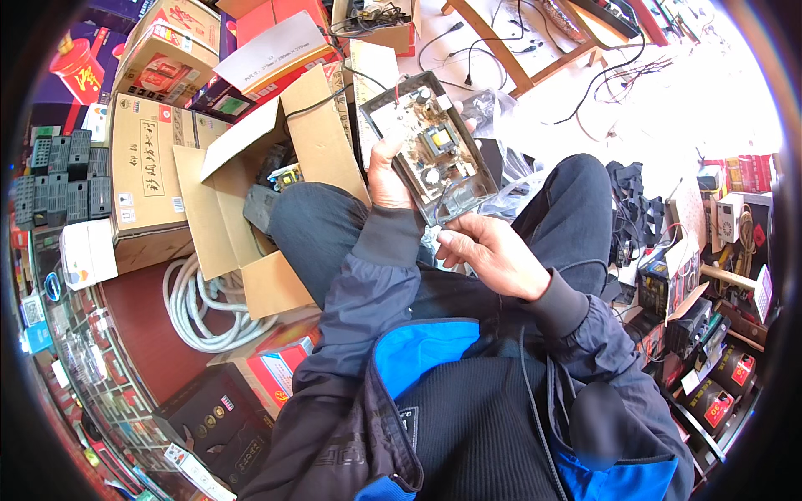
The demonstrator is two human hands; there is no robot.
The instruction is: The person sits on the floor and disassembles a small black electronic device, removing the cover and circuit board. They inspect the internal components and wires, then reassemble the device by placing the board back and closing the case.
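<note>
My left hand (388, 175) grips an open black plastic case (488, 185) from its left side, tilted above my lap. Inside sits a dusty circuit board (426, 144) with a yellow-wrapped transformer (438, 140) and several round parts. A black cable and a short red wire run from the case's far end. My right hand (494, 255) is at the near end of the case, thumb and fingers closed together. Something small and pale shows by its fingertips; I cannot make out what it is. Grey wires lie inside the case's near end.
Left of my knee stands an open cardboard box (219, 213) with electronic parts inside. A coiled pale hose (188, 309) lies beside it, near stacked cartons (150, 159). Beyond are loose cables and a wooden frame (522, 79). Tools and boxes, including a hammer (727, 275), crowd the right.
</note>
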